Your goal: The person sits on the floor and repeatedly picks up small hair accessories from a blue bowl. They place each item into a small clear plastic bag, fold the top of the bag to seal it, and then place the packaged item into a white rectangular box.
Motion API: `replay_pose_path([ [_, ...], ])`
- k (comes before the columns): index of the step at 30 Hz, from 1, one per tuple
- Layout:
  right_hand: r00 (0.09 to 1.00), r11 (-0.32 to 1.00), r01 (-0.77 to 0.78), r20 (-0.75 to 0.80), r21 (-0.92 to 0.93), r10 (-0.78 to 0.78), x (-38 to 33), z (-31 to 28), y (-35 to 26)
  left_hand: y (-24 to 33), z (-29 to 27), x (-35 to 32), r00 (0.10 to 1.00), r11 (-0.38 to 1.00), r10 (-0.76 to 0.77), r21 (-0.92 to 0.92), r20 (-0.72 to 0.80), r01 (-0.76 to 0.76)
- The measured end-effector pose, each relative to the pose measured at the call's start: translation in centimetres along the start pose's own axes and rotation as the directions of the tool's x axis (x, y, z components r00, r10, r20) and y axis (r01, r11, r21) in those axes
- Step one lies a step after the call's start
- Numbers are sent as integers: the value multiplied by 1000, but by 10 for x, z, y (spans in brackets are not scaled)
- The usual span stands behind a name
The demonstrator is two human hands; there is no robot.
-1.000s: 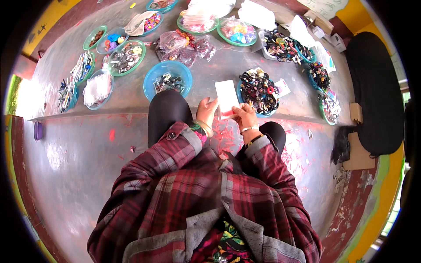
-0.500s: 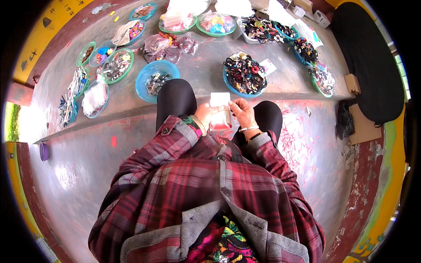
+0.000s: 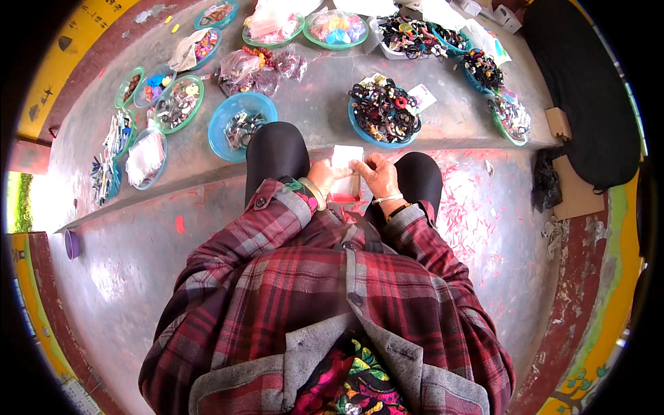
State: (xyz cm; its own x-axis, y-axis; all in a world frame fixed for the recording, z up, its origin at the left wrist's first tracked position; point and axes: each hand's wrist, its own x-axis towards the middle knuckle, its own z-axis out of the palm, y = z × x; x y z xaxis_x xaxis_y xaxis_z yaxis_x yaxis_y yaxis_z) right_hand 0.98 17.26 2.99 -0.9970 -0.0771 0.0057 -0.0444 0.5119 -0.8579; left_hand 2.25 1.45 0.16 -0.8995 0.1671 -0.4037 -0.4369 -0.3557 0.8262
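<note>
Between my knees I hold a white card packet (image 3: pixel 347 156), upright, with a reddish strip at its lower edge. My left hand (image 3: pixel 321 177) grips its left side, thumb toward the middle. The fingers of my right hand (image 3: pixel 377 177) are closed at its right side, their tips reaching over the card's face. Whether the packet is a card in a clear bag is too small to tell. Just beyond my right knee stands a blue basin (image 3: pixel 353 124) heaped with dark hair ties (image 3: pixel 382 111). Near my left knee a blue bowl (image 3: pixel 220 142) holds small dark and metallic pieces (image 3: pixel 243 127).
Several bowls and trays of small goods stand on the raised concrete ledge (image 3: pixel 311 104), among them a green bowl (image 3: pixel 166 124) and a tray of white packets (image 3: pixel 146 159). Red scraps (image 3: pixel 460 221) litter the floor. A black cushion-like thing (image 3: pixel 584 97) and cardboard (image 3: pixel 575 190) lie far right.
My right fingers have moved left and slightly down, from the packet's upper right edge onto its face. My left hand keeps its hold. The whole view has shifted slightly.
</note>
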Motion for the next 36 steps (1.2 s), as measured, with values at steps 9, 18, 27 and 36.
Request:
replay_pose_path([
  [9,980,947,184,-22,-264,-197,2,1,-16,16,6,-4,998,989,-32,141,-63,41],
  [18,975,972,219,-10,-90,-221,2,6,-16,8,-1,0,1000,996,-25,81,-14,26],
  [27,902,892,412,-51,-188,-428,1,1,-14,13,4,-2,999,999,-33,33,38,32],
  [36,997,978,26,67,205,-40,2,2,-4,2,-1,0,982,1000,-21,-5,189,23],
])
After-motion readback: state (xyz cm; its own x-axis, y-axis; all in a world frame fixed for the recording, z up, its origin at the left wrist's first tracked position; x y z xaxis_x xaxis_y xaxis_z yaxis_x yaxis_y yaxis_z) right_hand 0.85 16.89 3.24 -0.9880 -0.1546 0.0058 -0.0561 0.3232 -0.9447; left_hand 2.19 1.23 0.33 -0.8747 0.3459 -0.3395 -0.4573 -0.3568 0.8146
